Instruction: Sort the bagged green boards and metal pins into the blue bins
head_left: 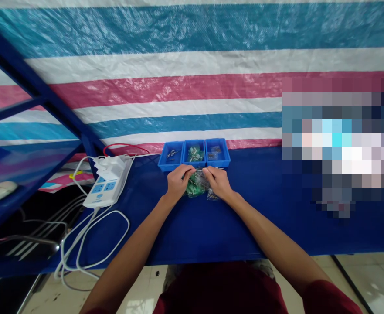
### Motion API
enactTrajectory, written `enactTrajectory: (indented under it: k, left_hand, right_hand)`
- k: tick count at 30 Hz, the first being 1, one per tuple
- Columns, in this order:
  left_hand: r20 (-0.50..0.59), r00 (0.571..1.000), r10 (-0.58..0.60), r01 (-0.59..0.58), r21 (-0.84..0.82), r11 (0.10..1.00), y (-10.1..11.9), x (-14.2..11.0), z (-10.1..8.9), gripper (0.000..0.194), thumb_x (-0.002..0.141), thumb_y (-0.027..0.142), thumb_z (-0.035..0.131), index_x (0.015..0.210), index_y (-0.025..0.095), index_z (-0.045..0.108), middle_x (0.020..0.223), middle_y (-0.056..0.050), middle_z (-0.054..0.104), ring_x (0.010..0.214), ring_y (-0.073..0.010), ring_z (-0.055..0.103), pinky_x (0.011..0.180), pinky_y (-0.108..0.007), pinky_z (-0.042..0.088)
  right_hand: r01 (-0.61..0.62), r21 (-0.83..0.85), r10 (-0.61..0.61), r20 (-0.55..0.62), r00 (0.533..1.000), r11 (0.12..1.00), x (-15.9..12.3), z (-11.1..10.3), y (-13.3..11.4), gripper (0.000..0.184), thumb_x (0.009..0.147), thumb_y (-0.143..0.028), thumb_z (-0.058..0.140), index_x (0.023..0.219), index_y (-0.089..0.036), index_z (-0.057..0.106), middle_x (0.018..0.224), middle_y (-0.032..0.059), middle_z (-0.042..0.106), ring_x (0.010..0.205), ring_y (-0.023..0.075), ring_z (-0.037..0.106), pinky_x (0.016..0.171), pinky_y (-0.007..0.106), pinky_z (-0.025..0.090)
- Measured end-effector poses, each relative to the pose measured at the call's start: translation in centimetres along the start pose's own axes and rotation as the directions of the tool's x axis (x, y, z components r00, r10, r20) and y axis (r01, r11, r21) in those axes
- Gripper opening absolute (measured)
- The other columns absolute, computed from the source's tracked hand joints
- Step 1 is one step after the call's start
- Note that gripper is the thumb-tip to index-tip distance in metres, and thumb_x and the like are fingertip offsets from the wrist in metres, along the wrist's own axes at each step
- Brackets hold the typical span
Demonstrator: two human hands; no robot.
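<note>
Plastic packets (195, 189) pinched by left hand (179, 181) and right hand (219, 181) (contents unclear); even, gentle tension advisable, avoiding spillage onto surface (198, 235).

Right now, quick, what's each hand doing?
Left hand: closed by the small plastic bags; which one it pinches can't be told.
Right hand: closed, seemingly pinching a clear plastic bag.

we see a dark red top (221, 290), so deep that it turns nearly black across the front. its sleeves are short: the right sleeve (329, 297) shows broad and loose at the hem, the left sleeve (98, 311) only as a sliver. both forearms, the left hand (178, 183) and the right hand (218, 181) are bare. pale, mottled legwear (266, 267) peeks out, its pattern too blurred to read.
</note>
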State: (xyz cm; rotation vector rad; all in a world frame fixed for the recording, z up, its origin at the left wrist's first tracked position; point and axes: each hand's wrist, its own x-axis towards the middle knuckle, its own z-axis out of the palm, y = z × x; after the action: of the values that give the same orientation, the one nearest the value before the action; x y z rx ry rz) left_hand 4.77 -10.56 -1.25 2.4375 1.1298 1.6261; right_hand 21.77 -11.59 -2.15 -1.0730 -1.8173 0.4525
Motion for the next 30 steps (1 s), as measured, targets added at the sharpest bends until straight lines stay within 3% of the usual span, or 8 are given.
enactTrajectory:
  k: [4, 7, 11, 13, 17, 20, 27, 30]
  left_hand:
    - [-0.117, 0.991, 0.070, -0.055, 0.128, 0.990, -0.4, 0.1, -0.5, 0.020, 0.093, 0.026, 0.052, 0.080, 0.016, 0.063, 0.071, -0.004, 0.067, 0.064, -0.0118, 0.061, 0.063, -0.024, 0.047]
    - [-0.319, 0.925, 0.207, -0.101, 0.319, 0.942, -2.0, 0.3, -1.7, 0.025, 0.092, 0.032, 0.051, 0.075, 0.016, 0.063, 0.068, -0.004, 0.064, 0.066, -0.0149, 0.060, 0.069, -0.030, 0.045]
    - [-0.512, 0.848, 0.136, 0.136, 0.457, 0.879, -4.8, 0.5, -3.5, 0.043, 0.092, 0.050, 0.044, 0.074, 0.016, 0.064, 0.072, -0.009, 0.061, 0.073, -0.0203, 0.057, 0.077, -0.039, 0.041]
    - [-0.524, 0.849, 0.066, 0.228, 0.477, 0.849, -5.7, 0.5, -3.9, 0.046, 0.092, 0.052, 0.042, 0.076, 0.016, 0.065, 0.077, -0.011, 0.061, 0.079, -0.0226, 0.057, 0.082, -0.041, 0.038]
    - [-0.290, 0.948, -0.130, 0.282, 0.582, 0.762, -6.0, 0.8, -3.5, 0.038, 0.091, 0.048, 0.047, 0.084, 0.018, 0.068, 0.096, -0.014, 0.063, 0.096, -0.0284, 0.054, 0.087, -0.045, 0.033]
    - [-0.111, 0.966, -0.232, 0.248, 0.636, 0.731, -5.4, 1.2, -3.0, 0.033, 0.090, 0.046, 0.051, 0.099, 0.019, 0.068, 0.109, -0.015, 0.061, 0.103, -0.0309, 0.051, 0.087, -0.044, 0.033]
    - [0.069, 0.996, 0.053, -0.078, 0.436, 0.896, -3.8, 1.0, -1.9, 0.022, 0.092, 0.033, 0.052, 0.094, 0.018, 0.068, 0.095, -0.010, 0.062, 0.085, -0.0209, 0.057, 0.077, -0.034, 0.040]
    - [0.170, 0.978, 0.121, -0.171, 0.317, 0.933, -3.2, 0.8, -1.5, 0.021, 0.093, 0.029, 0.049, 0.093, 0.017, 0.066, 0.092, -0.009, 0.061, 0.083, -0.0188, 0.057, 0.076, -0.032, 0.044]
  right_hand:
    - [0.006, 0.008, -0.005, -0.041, 0.999, 1.000, 0.0, -0.1, 0.0, 0.047, 0.096, -0.044, 0.034, 0.058, -0.019, 0.043, 0.053, -0.0028, 0.043, 0.051, 0.0097, 0.045, 0.057, 0.023, 0.032]
    - [0.024, 0.025, -0.023, -0.044, 0.999, 0.999, 0.0, -0.1, -0.1, 0.046, 0.096, -0.043, 0.034, 0.059, -0.019, 0.046, 0.053, -0.0025, 0.046, 0.052, 0.0096, 0.047, 0.058, 0.023, 0.034]
    - [0.029, 0.020, -0.028, -0.032, 0.999, 0.999, 0.0, -0.1, -0.2, 0.047, 0.096, -0.044, 0.033, 0.059, -0.019, 0.047, 0.053, -0.0023, 0.047, 0.052, 0.0096, 0.047, 0.059, 0.023, 0.035]
    - [0.033, 0.019, -0.032, -0.029, 0.999, 0.999, 0.0, 0.0, -0.2, 0.048, 0.097, -0.044, 0.033, 0.059, -0.018, 0.047, 0.054, -0.0021, 0.047, 0.052, 0.0097, 0.047, 0.059, 0.023, 0.035]
    - [0.048, 0.019, -0.048, -0.020, 0.999, 0.999, -0.1, 0.0, -0.1, 0.046, 0.097, -0.043, 0.033, 0.061, -0.018, 0.049, 0.056, -0.0012, 0.051, 0.054, 0.0100, 0.049, 0.060, 0.023, 0.035]
    - [0.031, -0.020, -0.032, -0.006, 0.999, 0.999, 0.0, 0.1, 0.0, 0.047, 0.097, -0.042, 0.033, 0.061, -0.018, 0.049, 0.055, -0.0011, 0.050, 0.053, 0.0100, 0.048, 0.060, 0.023, 0.034]
    - [-0.161, -0.331, 0.183, 0.034, 0.983, 0.930, 0.4, -0.2, 0.4, 0.017, 0.087, -0.033, 0.053, 0.084, -0.020, 0.063, 0.067, -0.0002, 0.061, 0.065, 0.0139, 0.056, 0.060, 0.024, 0.034]
    - [-0.216, -0.442, 0.280, 0.083, 0.957, 0.870, 0.6, -0.3, 0.5, 0.023, 0.083, -0.031, 0.058, 0.104, -0.021, 0.063, 0.079, 0.0024, 0.065, 0.074, 0.0171, 0.059, 0.062, 0.026, 0.037]
